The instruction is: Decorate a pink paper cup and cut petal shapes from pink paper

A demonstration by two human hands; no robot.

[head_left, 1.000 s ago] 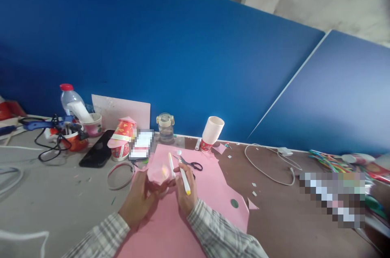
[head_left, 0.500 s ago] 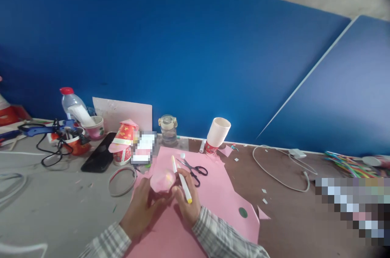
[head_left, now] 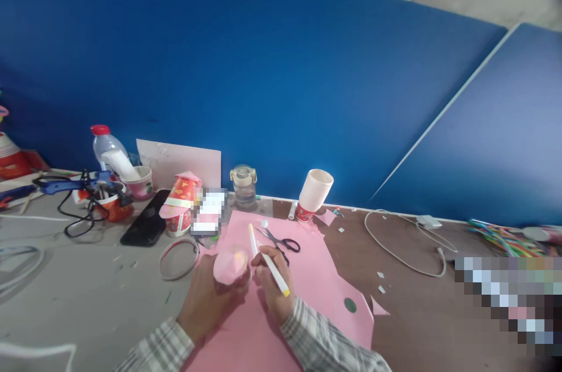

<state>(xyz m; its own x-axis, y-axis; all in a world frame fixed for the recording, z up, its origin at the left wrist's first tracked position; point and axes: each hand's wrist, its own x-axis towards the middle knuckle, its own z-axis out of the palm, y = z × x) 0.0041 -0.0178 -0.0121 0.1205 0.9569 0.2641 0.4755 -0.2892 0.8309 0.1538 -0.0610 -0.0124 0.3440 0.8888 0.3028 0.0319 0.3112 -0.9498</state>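
Note:
My left hand [head_left: 211, 296] is closed around a small piece topped with a pink paper cone [head_left: 229, 265] that has a yellow patch on it; its underside is hidden by my fingers. Between the fingers of my right hand [head_left: 276, 290] sits a white marker [head_left: 273, 272] with yellow ends, slanting up and left just to the right of the cone. Both hands are over a large pink paper sheet [head_left: 316, 284]. On the sheet, just beyond my right hand, lie dark-handled scissors [head_left: 290, 244], partly covered by that hand.
A stack of paper cups [head_left: 315, 190] stands behind the sheet, beside a lidded jar [head_left: 244, 184]. To the left are a red cup model with a pink roof [head_left: 182, 193], a black phone [head_left: 147, 225] and a tape ring [head_left: 179, 259]. A white cable [head_left: 395, 255] lies right.
My right hand has moved slightly right and away from the pink cone with the marker. The left hand has tilted the cone a little and shifted slightly left.

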